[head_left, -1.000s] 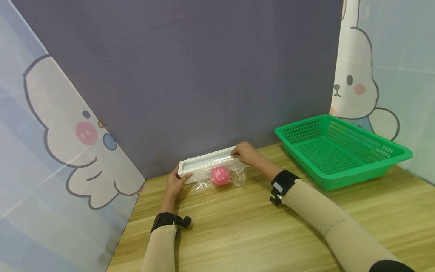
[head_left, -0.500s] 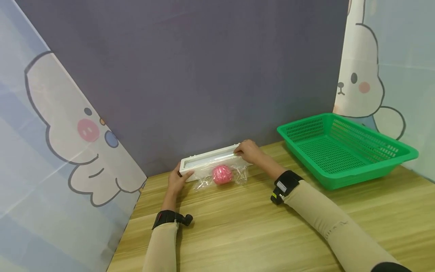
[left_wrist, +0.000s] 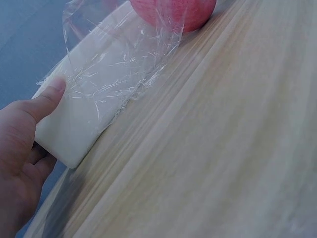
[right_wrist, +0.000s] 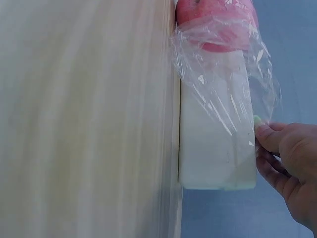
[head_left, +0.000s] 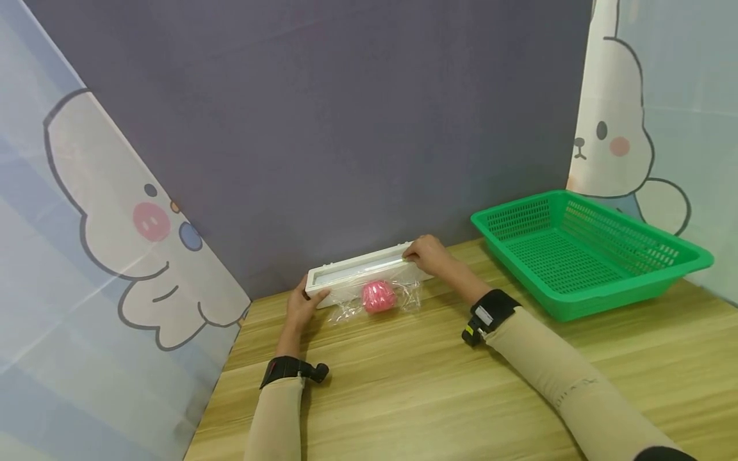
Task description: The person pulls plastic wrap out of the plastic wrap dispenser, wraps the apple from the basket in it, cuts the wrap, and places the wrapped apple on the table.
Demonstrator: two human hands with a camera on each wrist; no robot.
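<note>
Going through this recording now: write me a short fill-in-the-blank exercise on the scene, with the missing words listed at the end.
1. The left hand grips one end of a long box coloured ____.
2. In the head view, the box stands to the ____ of the green basket.
3. Of the left hand and the right hand, the one nearer the basket is the ____.
4. In the head view, the round object partly covered by clear film is coloured ____.

Missing words: white; left; right; pink.
</note>
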